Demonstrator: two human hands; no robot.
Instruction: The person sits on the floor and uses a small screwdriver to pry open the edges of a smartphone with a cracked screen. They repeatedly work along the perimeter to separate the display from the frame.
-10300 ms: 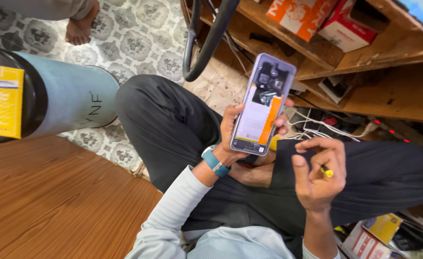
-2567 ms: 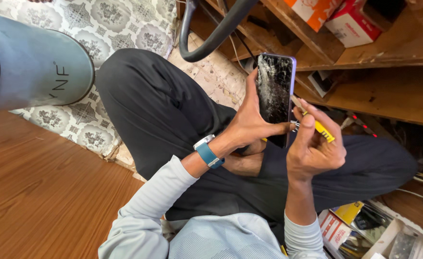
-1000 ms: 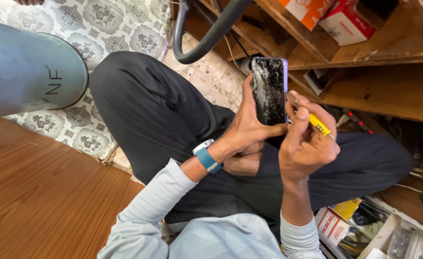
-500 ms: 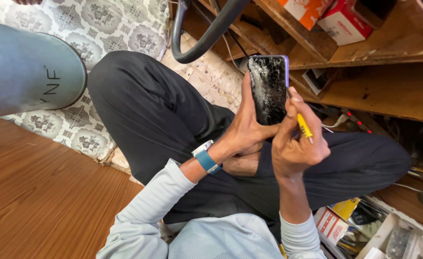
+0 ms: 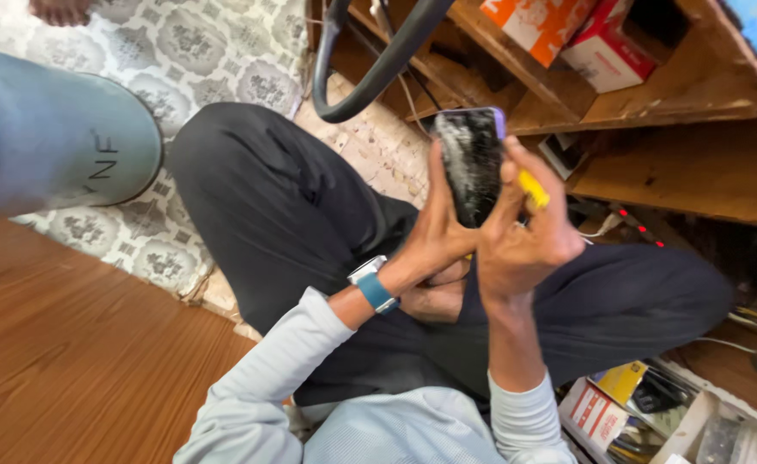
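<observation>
One phone (image 5: 473, 163), cracked screen, upright above the lap, below the wooden shelf (image 5: 679, 112). Left hand (image 5: 434, 236) wrapped around its lower edge. Right hand (image 5: 524, 236) fisted on one yellow tool (image 5: 533, 189), touching phone's right edge. Two boxes (image 5: 567, 34) on the shelf.

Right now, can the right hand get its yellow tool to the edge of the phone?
Probably yes. The right hand sits against the phone, which the left hand holds upright, and the yellow tool is right beside the phone's right edge with nothing between them.
</observation>
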